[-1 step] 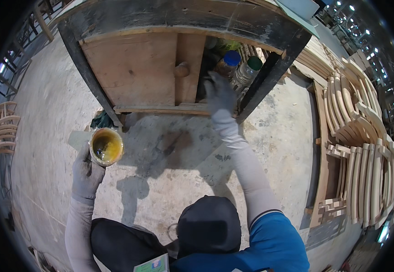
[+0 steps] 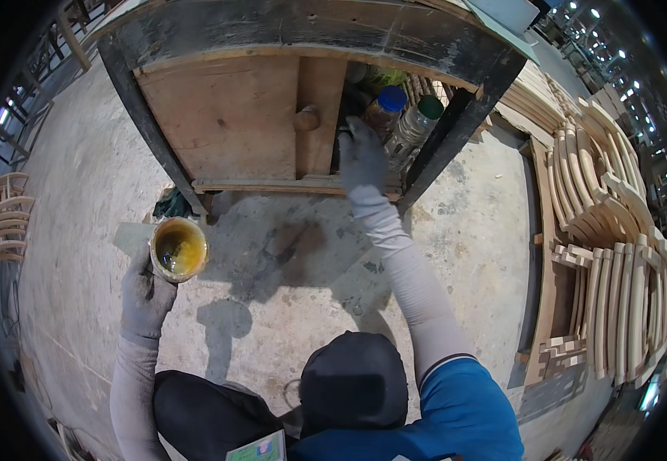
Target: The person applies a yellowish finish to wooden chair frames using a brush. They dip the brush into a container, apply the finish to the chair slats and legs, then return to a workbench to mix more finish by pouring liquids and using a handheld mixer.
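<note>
Head view, change: nothing differs from the earlier frame; both hands, the cup and the bottles lie as they did.
Left hand: the gloved left hand [image 2: 147,296] is raised at the person's left side, forearm coming up from the lower edge, fingers wrapped round the underside of a small cup.
Cup: the cup [image 2: 179,249] is held upright over the concrete floor [image 2: 287,261], open mouth up, with yellow liquid inside; it is just in front of the table's left leg.
Right hand: the gloved right hand [image 2: 362,157] is stretched far forward, arm nearly straight, reaching under the table into the open space beside the wooden panel.
Right fingers: curled downward against the low wooden rail; whether they grip anything cannot be told, as the back of the glove hides them.
Bottles: a blue-capped bottle [image 2: 385,109] and a green-capped clear bottle [image 2: 418,123] stand just beyond the right hand, close to it.
Table: a dark-framed wooden table [image 2: 302,31] spans the top, with a plywood panel [image 2: 226,115] beneath and a round knob [image 2: 306,117].
Surroundings: stacks of curved wooden parts [image 2: 602,253] lie at the right; a green cloth [image 2: 172,204] sits by the table leg.
In the way: the dark right table leg [image 2: 456,127] crosses beside the bottles.
</note>
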A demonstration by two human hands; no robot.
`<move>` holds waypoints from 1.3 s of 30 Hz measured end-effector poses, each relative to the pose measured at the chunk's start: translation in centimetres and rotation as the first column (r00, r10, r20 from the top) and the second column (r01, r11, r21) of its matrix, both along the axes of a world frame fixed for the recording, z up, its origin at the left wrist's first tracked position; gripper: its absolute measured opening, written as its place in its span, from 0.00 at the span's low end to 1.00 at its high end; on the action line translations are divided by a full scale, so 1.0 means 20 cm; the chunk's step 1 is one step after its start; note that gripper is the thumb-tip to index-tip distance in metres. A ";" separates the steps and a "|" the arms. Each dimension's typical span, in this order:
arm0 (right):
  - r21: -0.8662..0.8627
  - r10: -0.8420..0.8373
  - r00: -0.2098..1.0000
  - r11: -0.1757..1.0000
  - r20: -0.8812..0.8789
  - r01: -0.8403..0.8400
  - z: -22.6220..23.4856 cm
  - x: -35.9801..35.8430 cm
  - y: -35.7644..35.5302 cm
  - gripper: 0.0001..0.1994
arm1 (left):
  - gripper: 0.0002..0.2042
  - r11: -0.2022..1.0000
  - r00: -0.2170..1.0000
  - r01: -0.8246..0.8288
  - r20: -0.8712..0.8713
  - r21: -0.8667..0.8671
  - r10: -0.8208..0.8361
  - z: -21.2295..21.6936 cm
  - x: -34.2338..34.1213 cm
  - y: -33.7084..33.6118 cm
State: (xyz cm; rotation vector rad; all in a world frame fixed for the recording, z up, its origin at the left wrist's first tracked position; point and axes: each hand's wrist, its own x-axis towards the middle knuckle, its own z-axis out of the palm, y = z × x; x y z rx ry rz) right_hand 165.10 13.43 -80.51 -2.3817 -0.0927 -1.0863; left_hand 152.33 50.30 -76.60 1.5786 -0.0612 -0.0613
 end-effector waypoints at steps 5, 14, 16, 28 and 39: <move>-0.072 -0.095 0.902 0.995 -0.422 0.071 0.08 0.06 0.09 0.15 | 0.18 0.857 0.975 -0.128 -0.221 -0.499 0.017 -0.02 -0.01 0.07; -0.075 0.233 0.923 0.961 -0.306 -0.268 0.23 0.02 -0.07 0.10 | 0.18 0.978 0.999 -0.027 -0.050 -0.209 0.016 0.01 0.00 0.00; 0.022 0.381 0.879 0.920 -0.288 -0.391 0.33 -0.07 -0.11 0.11 | 0.18 0.995 0.997 -0.071 -0.031 -0.064 0.069 0.02 -0.03 0.02; -0.733 -0.356 0.711 0.597 -0.607 -0.327 0.73 0.29 -0.47 0.19 | 0.17 0.656 0.937 -0.232 -0.347 -0.719 -0.048 0.02 0.01 0.02; -0.629 -0.459 0.432 0.616 -0.776 -0.475 0.77 0.39 -0.40 0.22 | 0.17 0.997 1.000 0.000 0.016 -0.080 0.001 0.14 -0.10 0.00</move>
